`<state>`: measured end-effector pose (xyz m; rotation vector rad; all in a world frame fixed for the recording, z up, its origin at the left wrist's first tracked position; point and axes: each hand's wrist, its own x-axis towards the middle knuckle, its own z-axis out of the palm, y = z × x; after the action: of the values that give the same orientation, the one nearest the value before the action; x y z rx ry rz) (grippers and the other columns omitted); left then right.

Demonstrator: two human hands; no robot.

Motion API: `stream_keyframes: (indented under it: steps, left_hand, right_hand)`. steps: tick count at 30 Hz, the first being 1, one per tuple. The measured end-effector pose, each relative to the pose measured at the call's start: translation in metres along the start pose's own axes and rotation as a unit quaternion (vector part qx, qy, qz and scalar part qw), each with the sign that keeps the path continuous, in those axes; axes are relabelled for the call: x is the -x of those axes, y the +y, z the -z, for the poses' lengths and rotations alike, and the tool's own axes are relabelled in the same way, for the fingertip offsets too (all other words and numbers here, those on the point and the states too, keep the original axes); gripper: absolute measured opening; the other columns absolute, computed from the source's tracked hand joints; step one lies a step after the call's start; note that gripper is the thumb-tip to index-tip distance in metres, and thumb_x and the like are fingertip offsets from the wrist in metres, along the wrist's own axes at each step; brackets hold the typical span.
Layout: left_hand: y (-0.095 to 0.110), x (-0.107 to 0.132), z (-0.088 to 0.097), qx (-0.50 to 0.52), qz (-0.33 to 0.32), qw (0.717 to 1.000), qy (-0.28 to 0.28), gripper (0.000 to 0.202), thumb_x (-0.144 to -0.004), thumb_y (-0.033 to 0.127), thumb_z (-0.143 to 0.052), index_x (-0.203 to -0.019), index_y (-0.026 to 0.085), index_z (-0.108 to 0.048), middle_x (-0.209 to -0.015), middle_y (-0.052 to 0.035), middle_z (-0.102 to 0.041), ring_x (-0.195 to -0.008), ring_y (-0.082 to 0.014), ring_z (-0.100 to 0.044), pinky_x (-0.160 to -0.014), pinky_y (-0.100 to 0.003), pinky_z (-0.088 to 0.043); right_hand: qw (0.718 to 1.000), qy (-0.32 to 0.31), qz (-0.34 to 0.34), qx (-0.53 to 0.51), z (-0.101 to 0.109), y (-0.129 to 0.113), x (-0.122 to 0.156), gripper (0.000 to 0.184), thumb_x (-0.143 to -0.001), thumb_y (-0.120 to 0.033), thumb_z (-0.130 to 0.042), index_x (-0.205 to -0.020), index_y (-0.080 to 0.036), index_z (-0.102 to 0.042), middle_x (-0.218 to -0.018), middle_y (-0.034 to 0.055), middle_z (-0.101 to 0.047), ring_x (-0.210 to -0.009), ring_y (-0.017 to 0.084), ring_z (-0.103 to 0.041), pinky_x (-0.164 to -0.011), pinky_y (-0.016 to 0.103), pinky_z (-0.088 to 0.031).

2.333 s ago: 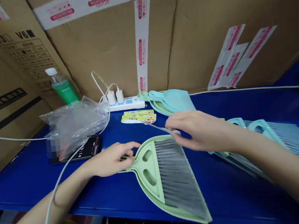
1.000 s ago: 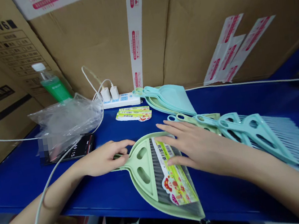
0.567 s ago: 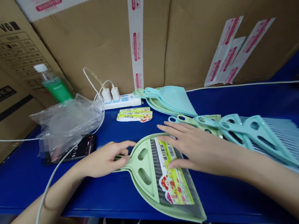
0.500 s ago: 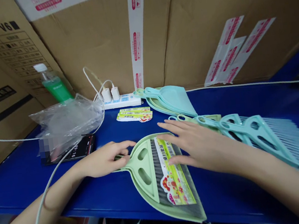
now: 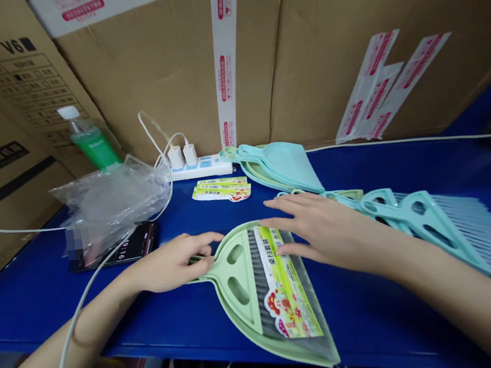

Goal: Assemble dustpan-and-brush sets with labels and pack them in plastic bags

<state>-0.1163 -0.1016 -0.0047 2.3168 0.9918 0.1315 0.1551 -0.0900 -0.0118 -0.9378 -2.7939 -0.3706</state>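
Observation:
My left hand (image 5: 177,263) is closed around the handles of a green dustpan (image 5: 251,345) and the matching green hand brush (image 5: 238,268) lying in it. Across the brush's grey bristles rests a printed label card (image 5: 290,292), yellow and white with mushrooms. My right hand (image 5: 318,229) has its fingers stretched out over the upper part of the card; whether the fingertips touch it I cannot tell. Beyond that hand several blue brushes (image 5: 429,221) lie overlapping, partly hidden by my forearm. Blue and green dustpans (image 5: 287,158) are stacked behind.
More label cards (image 5: 222,190) lie at the back of the blue table (image 5: 192,334). A white power strip (image 5: 207,166) with two chargers stands by the cardboard box (image 5: 160,69). At left are a clear plastic bag (image 5: 108,195), a phone (image 5: 140,241), a green bottle (image 5: 95,146) and a loose white cable (image 5: 70,337).
My right hand has shifted slightly to the right over the label card. My left hand keeps its hold on the handles, and the green set stays in place.

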Motion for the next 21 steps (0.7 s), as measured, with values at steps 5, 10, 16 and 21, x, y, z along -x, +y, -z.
stream_keyframes:
  steps: [5,10,16,21]
  left_hand:
    - [-0.0006,0.0004,0.0008,0.002,-0.001,1.000,0.000,0.044,-0.090,0.025,-0.034,-0.130,0.016,-0.048,-0.064,0.0048,-0.054,-0.055,-0.0103,-0.042,-0.059,-0.021,-0.034]
    - [-0.0018,0.0005,-0.0001,-0.001,0.000,1.000,-0.001,0.043,-0.090,0.026,-0.034,-0.131,0.017,-0.047,-0.063,0.0055,-0.053,-0.054,-0.0099,-0.041,-0.057,-0.021,-0.033]
    - [-0.0004,0.0005,-0.0003,-0.003,0.001,1.000,0.000,0.044,-0.090,0.026,-0.034,-0.131,0.017,-0.048,-0.065,0.0040,-0.056,-0.055,-0.0106,-0.042,-0.058,-0.022,-0.033]
    - [-0.0006,0.0005,-0.0009,-0.004,-0.001,1.000,0.001,0.044,-0.090,0.026,-0.035,-0.131,0.017,-0.048,-0.065,0.0040,-0.055,-0.055,-0.0104,-0.042,-0.058,-0.021,-0.033]
  right_hand:
    - [1.000,0.001,0.011,0.004,-0.0016,0.0010,0.0001,0.036,-0.081,-0.040,-0.069,-0.109,-0.018,-0.072,-0.119,0.0164,-0.066,-0.107,0.032,-0.063,-0.083,0.045,-0.054]
    - [1.000,0.007,0.012,0.017,-0.0003,-0.0014,0.0002,0.037,-0.082,-0.044,-0.066,-0.106,-0.017,-0.073,-0.118,0.0154,-0.067,-0.108,0.032,-0.062,-0.085,0.045,-0.054]
    - [1.000,0.009,0.019,0.000,0.0011,-0.0037,0.0005,0.040,-0.078,-0.046,-0.070,-0.107,-0.018,-0.072,-0.116,0.0147,-0.068,-0.105,0.031,-0.063,-0.084,0.045,-0.054]
    - [1.000,0.021,0.009,0.008,-0.0005,0.0027,0.0007,0.032,-0.088,-0.038,-0.058,-0.108,-0.017,-0.070,-0.115,0.0135,-0.069,-0.102,0.029,-0.065,-0.083,0.043,-0.054]
